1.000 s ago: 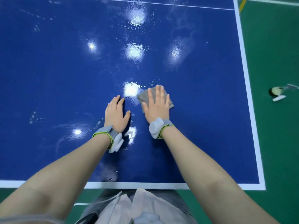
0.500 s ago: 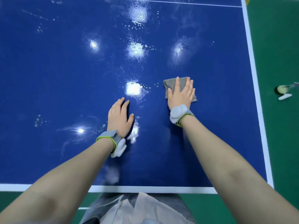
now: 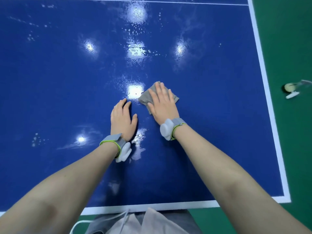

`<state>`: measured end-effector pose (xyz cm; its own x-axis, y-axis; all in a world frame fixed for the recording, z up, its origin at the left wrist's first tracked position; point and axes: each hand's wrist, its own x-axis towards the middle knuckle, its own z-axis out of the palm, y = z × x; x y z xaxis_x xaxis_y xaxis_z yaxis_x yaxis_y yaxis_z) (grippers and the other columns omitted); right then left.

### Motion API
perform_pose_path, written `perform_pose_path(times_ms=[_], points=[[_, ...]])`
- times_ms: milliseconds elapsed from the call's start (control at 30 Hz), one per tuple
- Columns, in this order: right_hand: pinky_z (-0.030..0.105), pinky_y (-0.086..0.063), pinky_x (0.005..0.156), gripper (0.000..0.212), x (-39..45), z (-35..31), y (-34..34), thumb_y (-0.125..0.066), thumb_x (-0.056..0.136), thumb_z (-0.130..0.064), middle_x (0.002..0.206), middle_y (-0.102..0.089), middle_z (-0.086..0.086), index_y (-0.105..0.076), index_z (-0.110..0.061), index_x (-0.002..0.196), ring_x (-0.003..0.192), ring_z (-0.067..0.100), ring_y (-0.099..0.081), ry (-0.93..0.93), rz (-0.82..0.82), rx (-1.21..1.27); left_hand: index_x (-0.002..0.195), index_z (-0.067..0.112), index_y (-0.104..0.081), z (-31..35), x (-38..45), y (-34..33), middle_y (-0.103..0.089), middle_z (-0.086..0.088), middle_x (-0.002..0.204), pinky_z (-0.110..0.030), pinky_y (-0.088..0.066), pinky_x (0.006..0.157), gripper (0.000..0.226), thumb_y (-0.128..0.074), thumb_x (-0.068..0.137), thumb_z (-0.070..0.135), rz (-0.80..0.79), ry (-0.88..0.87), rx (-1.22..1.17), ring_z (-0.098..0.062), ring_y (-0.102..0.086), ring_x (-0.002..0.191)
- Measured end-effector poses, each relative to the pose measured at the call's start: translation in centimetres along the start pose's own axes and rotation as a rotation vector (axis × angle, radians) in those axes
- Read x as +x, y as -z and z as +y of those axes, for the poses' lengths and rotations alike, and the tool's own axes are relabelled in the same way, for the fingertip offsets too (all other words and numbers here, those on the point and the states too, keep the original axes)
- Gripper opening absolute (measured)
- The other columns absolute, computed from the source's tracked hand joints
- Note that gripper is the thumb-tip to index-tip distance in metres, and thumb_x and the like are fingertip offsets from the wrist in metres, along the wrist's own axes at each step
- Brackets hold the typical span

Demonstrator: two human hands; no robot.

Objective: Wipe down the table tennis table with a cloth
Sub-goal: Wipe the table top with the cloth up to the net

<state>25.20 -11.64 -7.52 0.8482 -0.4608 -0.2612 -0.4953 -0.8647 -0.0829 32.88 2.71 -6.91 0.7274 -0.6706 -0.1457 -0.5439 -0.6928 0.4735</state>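
Note:
A glossy blue table tennis table (image 3: 67, 81) with white edge lines fills the view, wet in streaks and drops. A small grey cloth (image 3: 145, 98) lies flat near the middle of it. My right hand (image 3: 163, 103) presses down on the cloth with straight fingers and covers most of it. My left hand (image 3: 122, 118) rests flat on the bare table just left of the cloth, fingers straight and apart from it. Both wrists wear grey bands with white pods.
The table's right edge (image 3: 263, 81) and near edge (image 3: 152, 207) border a green floor (image 3: 290, 149). A small pale round object with a white piece (image 3: 291, 91) lies on the floor to the right. Bright lamp reflections dot the wet surface.
My right hand has slid the cloth back left and slightly nearer, beside the bright reflection. My left hand has stayed planted in about the same spot.

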Motion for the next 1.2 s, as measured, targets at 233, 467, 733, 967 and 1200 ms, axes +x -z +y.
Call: perform_pose_path(times_ms=[233, 467, 733, 967, 1200], points=[[0.044, 0.006, 0.116, 0.055, 1.8, 6.5, 1.0, -0.021, 0.103, -0.04, 0.159, 0.006, 0.01, -0.006, -0.02, 0.153, 0.147, 0.025, 0.006, -0.368, 0.057, 0.007, 0.137, 0.003, -0.037, 0.7, 1.9, -0.2, -0.029, -0.01, 0.148, -0.032, -0.01, 0.113, 0.05, -0.051, 0.092, 0.02, -0.022, -0.079, 0.001, -0.026, -0.022, 0.138], [0.046, 0.006, 0.116, 0.06, 4.0, 2.5, 1.1, -0.02, 0.103, -0.04, 0.159, 0.009, 0.013, 0.003, -0.014, 0.152, 0.146, 0.028, 0.01, -0.258, 0.016, 0.018, 0.136, 0.003, -0.038, 1.5, 5.0, -0.8, -0.028, -0.01, 0.148, -0.031, -0.009, 0.112, 0.049, -0.049, 0.092, 0.022, 0.007, -0.085, -0.007, -0.026, -0.022, 0.137], [0.042, 0.005, 0.117, 0.057, 4.7, 5.6, 1.8, -0.018, 0.103, -0.039, 0.159, 0.011, 0.009, 0.002, -0.018, 0.152, 0.146, 0.023, 0.011, -0.115, -0.013, -0.025, 0.131, 0.002, -0.043, 2.5, 7.7, -1.4, -0.035, -0.013, 0.144, -0.031, -0.012, 0.11, 0.044, -0.05, 0.092, 0.02, 0.109, -0.052, -0.007, -0.028, -0.029, 0.132], [0.043, 0.004, 0.117, 0.057, 6.4, 11.2, 2.3, -0.017, 0.104, -0.037, 0.159, 0.011, 0.01, 0.005, -0.017, 0.152, 0.146, 0.024, 0.011, -0.523, 0.007, 0.056, 0.132, 0.003, -0.042, 3.3, 9.1, -2.3, -0.036, -0.011, 0.143, -0.032, -0.009, 0.112, 0.043, -0.046, 0.093, 0.022, 0.151, -0.049, 0.027, -0.027, -0.029, 0.133], [0.046, 0.006, 0.117, 0.058, 8.3, 6.3, 2.2, -0.019, 0.103, -0.038, 0.159, 0.009, 0.012, 0.003, -0.016, 0.152, 0.146, 0.026, 0.011, -0.256, 0.025, 0.015, 0.138, 0.003, -0.035, 3.5, 10.0, -2.7, -0.031, -0.011, 0.147, -0.036, -0.005, 0.116, 0.048, -0.041, 0.095, 0.022, 0.131, -0.061, 0.105, -0.024, -0.022, 0.139]])
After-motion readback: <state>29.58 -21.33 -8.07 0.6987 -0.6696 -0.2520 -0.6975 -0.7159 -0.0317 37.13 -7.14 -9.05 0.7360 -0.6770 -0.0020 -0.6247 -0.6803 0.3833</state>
